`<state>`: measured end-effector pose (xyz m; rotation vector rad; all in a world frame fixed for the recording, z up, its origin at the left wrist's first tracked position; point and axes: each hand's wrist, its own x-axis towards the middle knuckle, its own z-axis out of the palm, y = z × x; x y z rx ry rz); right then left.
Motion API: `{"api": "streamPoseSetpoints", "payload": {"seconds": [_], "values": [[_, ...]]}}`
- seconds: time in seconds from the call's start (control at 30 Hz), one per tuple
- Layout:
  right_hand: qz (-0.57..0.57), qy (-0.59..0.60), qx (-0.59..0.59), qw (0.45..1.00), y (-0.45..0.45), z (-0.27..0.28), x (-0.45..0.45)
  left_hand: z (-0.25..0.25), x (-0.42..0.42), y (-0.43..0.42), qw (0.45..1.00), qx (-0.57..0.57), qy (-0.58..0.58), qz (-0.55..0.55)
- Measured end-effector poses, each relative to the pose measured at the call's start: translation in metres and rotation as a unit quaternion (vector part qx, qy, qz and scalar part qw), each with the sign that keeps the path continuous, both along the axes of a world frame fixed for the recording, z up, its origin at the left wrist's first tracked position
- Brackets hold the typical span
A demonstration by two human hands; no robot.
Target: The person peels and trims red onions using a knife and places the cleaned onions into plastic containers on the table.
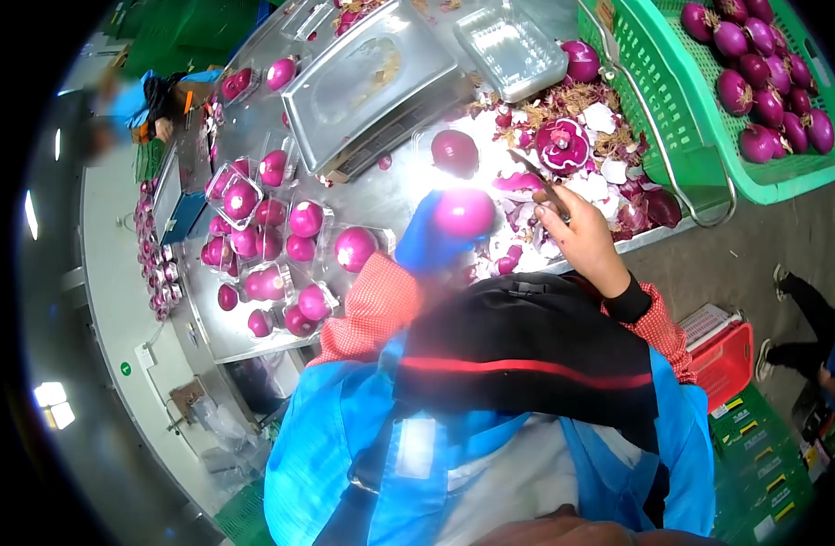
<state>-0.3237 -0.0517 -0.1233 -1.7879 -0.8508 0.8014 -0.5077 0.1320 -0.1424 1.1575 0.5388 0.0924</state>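
My left hand (424,238), in a blue glove and blurred, is closed around a peeled red onion (464,213) over the metal table. Bare-skinned, my right hand (583,238) grips a knife (538,174) whose dark blade points up and left. Just beyond the blade lies a partly peeled onion (562,146) among loose skins (608,173). Another smooth onion (455,153) sits in a clear tray, above the one in my left hand. Left of my glove is a tray holding one more onion (355,248).
A metal scale (372,77) stands at the table's back, beside a clear plastic tray (511,45). A green crate (763,187) of onions is at the right. Several packed onions (254,241) crowd the left side. A co-worker (149,105) stands beyond; another person's legs (804,323) show at right.
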Motion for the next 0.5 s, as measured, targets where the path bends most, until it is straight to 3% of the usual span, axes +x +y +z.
{"api": "streamPoseSetpoints", "payload": {"seconds": [0.1, 0.2, 0.23, 0.3, 0.4, 0.47, 0.5], "values": [[0.002, 0.006, 0.001, 1.000, 0.000, -0.008, -0.003, 0.016, 0.000, 0.006, 0.959, -0.212, 0.095, 0.162], [0.030, 0.012, -0.002, 0.999, 0.005, -0.009, -0.007, 0.014, -0.004, 0.029, 0.970, -0.102, 0.211, 0.068], [0.040, 0.013, 0.007, 0.999, 0.006, -0.012, -0.009, 0.031, 0.009, 0.023, 0.959, 0.039, 0.279, 0.017], [0.057, 0.032, -0.001, 0.998, 0.007, -0.018, -0.009, -0.031, -0.018, 0.028, 0.909, 0.304, 0.284, 0.027], [0.061, 0.038, -0.002, 0.997, 0.010, -0.013, -0.006, -0.028, -0.024, 0.024, 0.870, 0.374, 0.311, 0.082], [0.059, 0.035, 0.000, 0.998, 0.013, -0.011, -0.003, -0.016, -0.035, 0.018, 0.907, 0.265, 0.246, 0.217], [0.058, 0.034, -0.012, 0.998, 0.015, -0.012, -0.003, -0.013, -0.042, 0.019, 0.866, 0.340, 0.308, 0.202]]}}
